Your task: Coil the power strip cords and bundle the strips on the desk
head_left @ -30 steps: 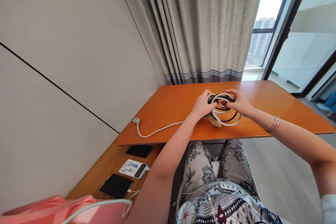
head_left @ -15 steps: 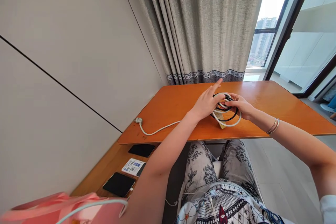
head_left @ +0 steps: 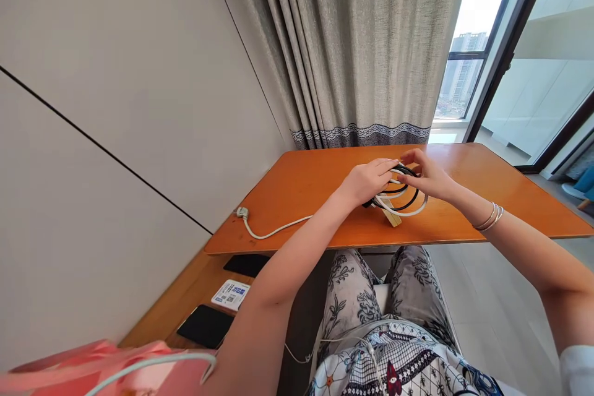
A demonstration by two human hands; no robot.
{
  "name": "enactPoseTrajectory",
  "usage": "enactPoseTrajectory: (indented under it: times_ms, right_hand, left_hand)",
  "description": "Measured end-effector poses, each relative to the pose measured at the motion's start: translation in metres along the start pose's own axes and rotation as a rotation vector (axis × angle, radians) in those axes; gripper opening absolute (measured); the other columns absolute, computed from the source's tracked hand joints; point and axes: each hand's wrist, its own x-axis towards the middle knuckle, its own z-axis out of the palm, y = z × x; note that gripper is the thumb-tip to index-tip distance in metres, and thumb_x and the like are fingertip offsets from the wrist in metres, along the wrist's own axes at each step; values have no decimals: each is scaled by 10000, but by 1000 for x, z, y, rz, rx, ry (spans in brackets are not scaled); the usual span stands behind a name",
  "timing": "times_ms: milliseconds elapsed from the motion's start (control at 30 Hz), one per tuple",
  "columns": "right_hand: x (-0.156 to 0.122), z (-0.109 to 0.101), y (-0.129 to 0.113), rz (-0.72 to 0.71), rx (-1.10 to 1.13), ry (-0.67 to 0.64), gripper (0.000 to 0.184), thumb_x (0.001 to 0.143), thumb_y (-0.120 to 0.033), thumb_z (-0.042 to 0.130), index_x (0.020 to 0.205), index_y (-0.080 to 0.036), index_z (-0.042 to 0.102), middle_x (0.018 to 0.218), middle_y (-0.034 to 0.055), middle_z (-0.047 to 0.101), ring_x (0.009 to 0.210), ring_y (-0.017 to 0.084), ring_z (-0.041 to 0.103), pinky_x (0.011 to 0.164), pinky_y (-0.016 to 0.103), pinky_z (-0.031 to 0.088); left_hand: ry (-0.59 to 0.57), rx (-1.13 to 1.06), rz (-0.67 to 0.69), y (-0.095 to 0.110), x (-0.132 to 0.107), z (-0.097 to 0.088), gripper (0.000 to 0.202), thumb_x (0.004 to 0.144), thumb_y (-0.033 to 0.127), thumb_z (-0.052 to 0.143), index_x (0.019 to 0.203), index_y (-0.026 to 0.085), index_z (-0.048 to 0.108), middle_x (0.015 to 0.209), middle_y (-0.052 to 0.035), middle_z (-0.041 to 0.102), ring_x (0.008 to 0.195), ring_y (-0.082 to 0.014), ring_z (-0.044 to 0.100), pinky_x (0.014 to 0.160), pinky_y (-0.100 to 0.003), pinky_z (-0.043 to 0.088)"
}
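From my seat at the feed, both hands meet over a coil of cables (head_left: pixel 400 198) lying flat on the orange table (head_left: pixel 301 189), straight ahead of the person and toward the middle of the tabletop. The left hand (head_left: pixel 366 180) rests on the coil's left side, fingers curled loosely over the loops, more draped than clamped; I cannot tell whether the fingertips actually pinch a strand. The right hand (head_left: pixel 427 174) sits at the far right edge of the coil, thumb and forefinger drawn together on the top loops in what looks like a light pinch.

The relation I judge most telling: the coil lies between the two hands, its rings stacked roughly level with the table, black and white loops mixed together. A white cable (head_left: pixel 273 232) runs out leftward from under the left hand toward the plug (head_left: pixel 240 213) near the table's left corner, so the loose end is on the left hand's side, well apart from the right (the left arm is plainly the nearer one to it). A small yellowish block (head_left: pixel 392 219) pokes out from beneath the coil at its near edge, touching it.

Below the table, a lower shelf (head_left: pixel 185 297) carries dark phones (head_left: pixel 205 325).
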Motion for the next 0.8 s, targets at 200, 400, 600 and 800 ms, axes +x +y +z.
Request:
enactPoseTrajectory:
  times_ms: [200, 400, 600, 800]
  right_hand:
    - [-3, 3, -2, -233, -66, -45, 330, 936, -379, 516, 1222, -217, 541, 1150, 91, 694, 994, 214, 668, 881, 371, 527]
    - [2, 6, 12, -216, 29, -56, 351, 956, -443, 473, 1188, -218, 611, 1132, 81, 704, 1017, 222, 668, 919, 389, 524]
    - [7, 26, 28, -235, 74, 46, 504, 968, -602, 359, 1216, -240, 608, 1157, 96, 668, 1111, 256, 618, 977, 434, 499]
    - [12, 24, 11, -469, -191, 178, 427, 951, -523, 452, 1240, -244, 597, 1292, 137, 562, 1220, 296, 504, 1067, 488, 391]
  left_hand:
    - [103, -105, 12, -2, -9, 4, 166, 872, 134, 557, 958, 195, 684, 1469, -111, 497, 1296, -238, 558, 1089, -426, 490]
    - [311, -249, 38, 8, -14, 13, 92, 891, 235, 614, 935, 179, 672, 1381, -143, 463, 1351, -270, 482, 1101, -487, 473]
    - [565, -403, -49, 30, 0, 11, 199, 916, 370, 605, 872, 182, 651, 1195, -110, 492, 1219, -229, 563, 1073, -456, 492]
    - [563, -715, -259, 5, 16, 7, 409, 794, 589, 694, 839, 185, 643, 1152, -96, 546, 1170, -227, 584, 1041, -423, 493]
